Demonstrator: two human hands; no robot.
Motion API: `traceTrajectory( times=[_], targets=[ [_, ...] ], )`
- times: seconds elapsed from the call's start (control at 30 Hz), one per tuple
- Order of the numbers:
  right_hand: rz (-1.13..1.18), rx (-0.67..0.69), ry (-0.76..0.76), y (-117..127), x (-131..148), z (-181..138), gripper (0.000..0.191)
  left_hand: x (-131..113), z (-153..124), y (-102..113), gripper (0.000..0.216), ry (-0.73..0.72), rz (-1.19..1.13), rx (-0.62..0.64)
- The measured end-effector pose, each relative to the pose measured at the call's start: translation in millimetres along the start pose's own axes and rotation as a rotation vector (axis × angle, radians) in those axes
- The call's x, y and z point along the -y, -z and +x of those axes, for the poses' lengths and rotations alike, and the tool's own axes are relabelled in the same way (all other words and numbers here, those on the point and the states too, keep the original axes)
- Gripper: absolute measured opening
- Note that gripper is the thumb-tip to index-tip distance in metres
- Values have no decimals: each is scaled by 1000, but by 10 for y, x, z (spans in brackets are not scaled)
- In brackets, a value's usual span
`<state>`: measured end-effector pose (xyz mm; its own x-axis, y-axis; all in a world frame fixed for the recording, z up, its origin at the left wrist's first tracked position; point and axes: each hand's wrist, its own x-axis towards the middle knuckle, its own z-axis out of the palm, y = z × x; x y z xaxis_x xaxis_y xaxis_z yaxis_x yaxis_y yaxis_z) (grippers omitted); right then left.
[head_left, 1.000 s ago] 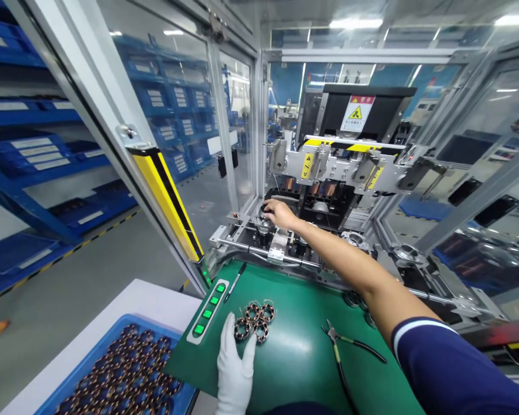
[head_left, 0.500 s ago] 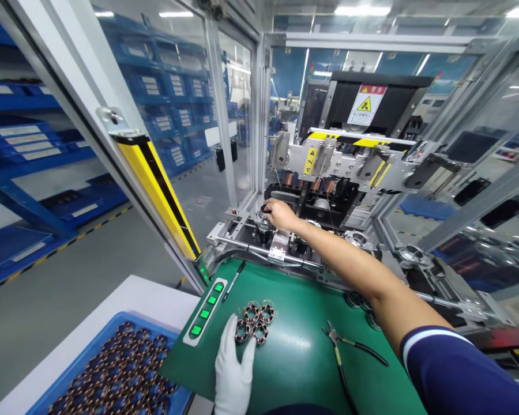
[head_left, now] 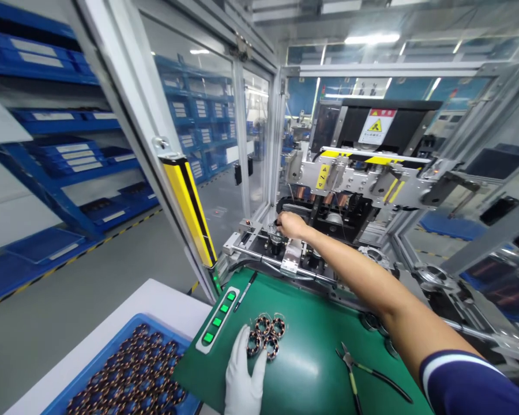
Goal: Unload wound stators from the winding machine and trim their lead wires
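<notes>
My right hand [head_left: 290,225], bare, reaches deep into the winding machine and closes its fingers on a small round part [head_left: 277,231] sitting on the left fixture. My left hand [head_left: 243,376], in a white glove, rests on the green mat [head_left: 311,369] with two fingers spread around one of several copper-wound stators [head_left: 266,337] clustered there.
A blue tray [head_left: 125,380] full of wound stators lies at lower left on a white table. Pliers [head_left: 363,372] lie on the mat at right. A panel of green buttons [head_left: 218,319] and a black pen [head_left: 245,284] sit near the yellow light-curtain post [head_left: 190,213].
The view has shifted a little, so everything sits slightly right and lower. My right hand stays on the part in the fixture; my left hand stays by the stators.
</notes>
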<state>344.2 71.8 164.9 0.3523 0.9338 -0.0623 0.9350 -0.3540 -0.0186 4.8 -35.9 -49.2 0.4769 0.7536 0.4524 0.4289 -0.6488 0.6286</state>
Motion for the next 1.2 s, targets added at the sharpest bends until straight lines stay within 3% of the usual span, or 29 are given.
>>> traceTrajectory(
  times=[0.13,0.33,0.47,0.53,0.63,0.7,0.77,0.83,0.9,0.97,1.07,1.2],
  targets=[
    [-76,51,5,13,66,-35,27,18,-31,-2,52,-36,27,22],
    [-121,-4,130,-76,86,-257,22,-214,69,70,45,0,3,-115],
    [-56,-32,131,-37,191,-440,25,-257,122,147,48,53,-56,-43],
    [-4,-55,124,-44,193,-571,41,-224,111,155,54,88,-98,22],
    [74,-168,140,-99,71,-991,59,-171,112,121,63,167,-136,96],
    [175,-400,285,-104,-31,-1519,58,-160,132,108,68,206,-145,128],
    [230,-579,334,-81,-141,-2208,56,-177,156,121,73,223,-146,149],
    [247,-680,207,-104,-301,-2924,48,-215,177,145,75,228,-134,158],
    [258,-773,-58,-242,-513,-3524,38,-258,196,164,77,231,-111,158],
    [240,-732,-304,-504,-726,-3929,28,-289,215,169,80,226,-90,161],
    [230,-535,-441,-998,-919,-4180,20,-301,241,160,85,205,-65,184],
    [231,-433,-487,-1449,-905,-4128,25,-302,264,157,84,170,-25,217]
  ],
)
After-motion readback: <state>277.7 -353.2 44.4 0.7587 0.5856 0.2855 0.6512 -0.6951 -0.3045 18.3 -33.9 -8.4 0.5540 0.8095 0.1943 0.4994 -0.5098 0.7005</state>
